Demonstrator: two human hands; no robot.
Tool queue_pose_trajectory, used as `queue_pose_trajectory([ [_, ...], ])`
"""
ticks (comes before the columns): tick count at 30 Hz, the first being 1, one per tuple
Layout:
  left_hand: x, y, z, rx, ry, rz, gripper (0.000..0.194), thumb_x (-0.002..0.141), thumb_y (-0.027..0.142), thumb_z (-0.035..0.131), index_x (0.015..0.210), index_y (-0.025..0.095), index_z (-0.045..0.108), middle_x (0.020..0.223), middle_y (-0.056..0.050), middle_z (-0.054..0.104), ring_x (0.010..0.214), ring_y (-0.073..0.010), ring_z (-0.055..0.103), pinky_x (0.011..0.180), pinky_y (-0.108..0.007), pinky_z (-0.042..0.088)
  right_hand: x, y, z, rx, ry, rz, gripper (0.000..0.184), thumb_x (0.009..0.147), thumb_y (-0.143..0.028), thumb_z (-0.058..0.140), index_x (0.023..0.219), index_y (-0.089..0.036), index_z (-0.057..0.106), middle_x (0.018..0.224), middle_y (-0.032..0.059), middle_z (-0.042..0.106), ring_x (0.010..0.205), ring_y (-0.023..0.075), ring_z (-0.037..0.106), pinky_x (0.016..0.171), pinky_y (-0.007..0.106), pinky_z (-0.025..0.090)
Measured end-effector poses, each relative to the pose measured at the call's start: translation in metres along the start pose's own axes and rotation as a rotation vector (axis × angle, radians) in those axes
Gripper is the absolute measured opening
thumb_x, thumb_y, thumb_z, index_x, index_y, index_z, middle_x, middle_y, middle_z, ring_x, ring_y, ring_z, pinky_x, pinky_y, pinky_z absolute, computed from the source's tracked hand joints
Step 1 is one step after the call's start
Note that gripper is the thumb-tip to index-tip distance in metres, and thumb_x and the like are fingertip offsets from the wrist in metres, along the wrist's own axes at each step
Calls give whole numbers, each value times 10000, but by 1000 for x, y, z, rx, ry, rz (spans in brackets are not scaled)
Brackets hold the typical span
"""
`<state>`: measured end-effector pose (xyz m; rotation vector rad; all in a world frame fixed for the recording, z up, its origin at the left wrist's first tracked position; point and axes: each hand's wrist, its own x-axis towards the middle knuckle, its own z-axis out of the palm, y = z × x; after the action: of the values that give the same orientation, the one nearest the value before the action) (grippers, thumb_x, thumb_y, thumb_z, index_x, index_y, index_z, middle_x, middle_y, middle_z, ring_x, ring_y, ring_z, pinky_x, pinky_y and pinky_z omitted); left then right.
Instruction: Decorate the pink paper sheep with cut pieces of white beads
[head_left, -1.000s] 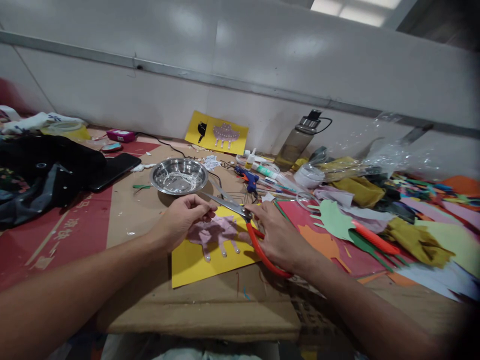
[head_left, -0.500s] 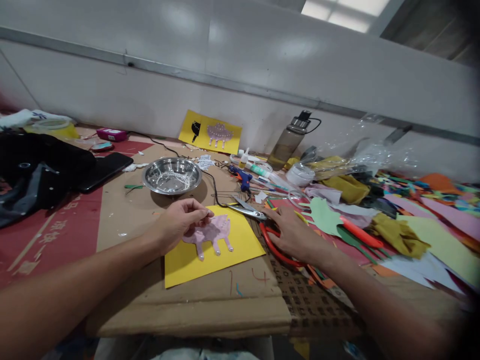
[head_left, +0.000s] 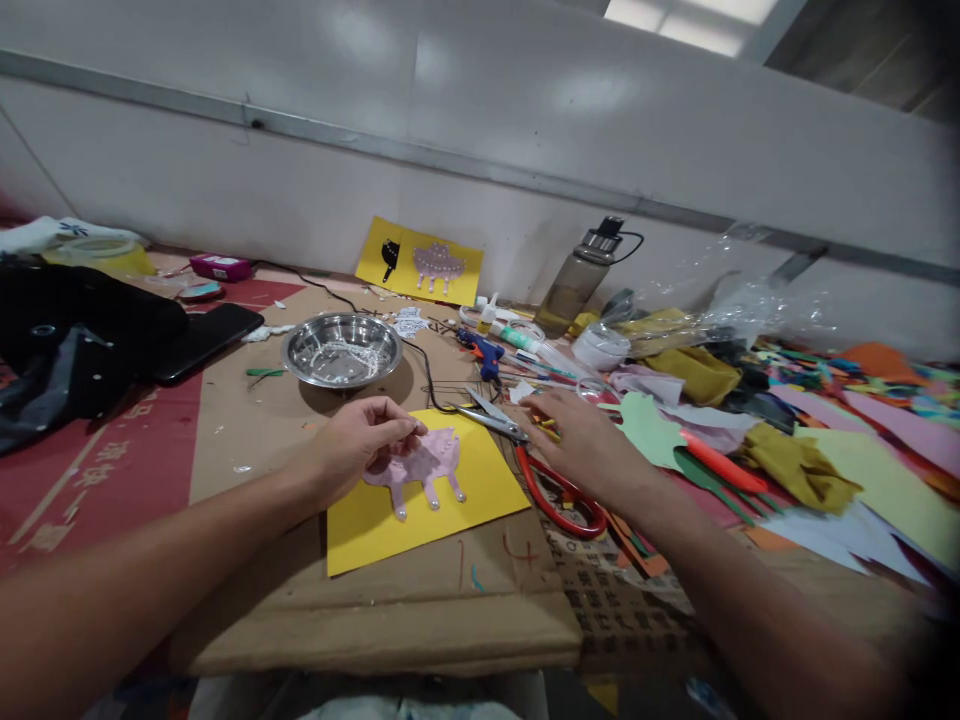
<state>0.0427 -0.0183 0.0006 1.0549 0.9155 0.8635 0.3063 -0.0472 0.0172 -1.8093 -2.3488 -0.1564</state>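
My left hand is closed in a pinch above the pink felt shape. Whatever lies between its fingertips is too small to make out. Pearl beads sit at the ends of the shape's drips, and the shape lies on a yellow card. My right hand hovers with bent fingers apart over the red-handled scissors, whose blades lie partly open across the card's upper right corner. Something yellow shows between the right thumb and fingers, and I cannot tell whether they touch it.
A steel bowl with white beads stands behind my left hand. Further back are a blue glue gun with its cord, a bottle and a decorated yellow card against the wall. Felt and paper scraps crowd the right side.
My right hand has lifted off the scissors' red handle and shifted slightly up and left, leaving the handle in fuller sight. My left hand keeps its pinch over the pink shape.
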Motion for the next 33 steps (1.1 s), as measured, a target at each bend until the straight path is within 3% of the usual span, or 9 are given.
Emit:
queue_pose_trajectory([
  [5,1,7,-4,-110,25,47,180,653,217,761,654,121,609,710,-59,674,621,-93,582,607,-212,441,25,-13,10,75,-46,-14,211,914,-220,455,974,-155,646,973,99,643,895,194,589,777,293,440],
  [10,0,15,-7,-139,41,82,162,667,192,749,653,113,608,748,-63,681,634,-93,588,664,-231,455,33,-14,18,-12,-111,-40,233,930,-227,426,924,-152,646,952,121,636,859,210,593,728,303,428],
  [17,0,17,-10,-142,9,114,150,683,197,735,648,122,610,771,-68,687,650,-97,590,663,-231,453,35,-15,23,-61,-71,-28,218,910,-184,417,852,-151,624,899,110,640,799,200,587,692,297,415],
  [22,2,19,-14,-151,50,116,144,673,199,742,655,127,619,807,-76,692,685,-102,589,675,-228,459,32,-21,18,214,88,10,129,838,-143,500,807,-161,625,823,64,652,761,173,576,676,285,429],
  [26,4,19,-15,-163,58,115,163,662,203,748,642,129,605,788,-70,690,688,-104,589,672,-225,457,27,-41,16,548,28,-53,101,827,-190,550,808,-180,649,775,21,665,669,129,573,592,246,427],
  [33,0,23,-11,-173,69,100,154,666,180,730,630,123,591,779,-71,688,670,-100,580,662,-227,445,27,-62,28,541,34,-219,100,795,-131,593,780,-172,683,749,26,649,689,121,575,648,243,436],
])
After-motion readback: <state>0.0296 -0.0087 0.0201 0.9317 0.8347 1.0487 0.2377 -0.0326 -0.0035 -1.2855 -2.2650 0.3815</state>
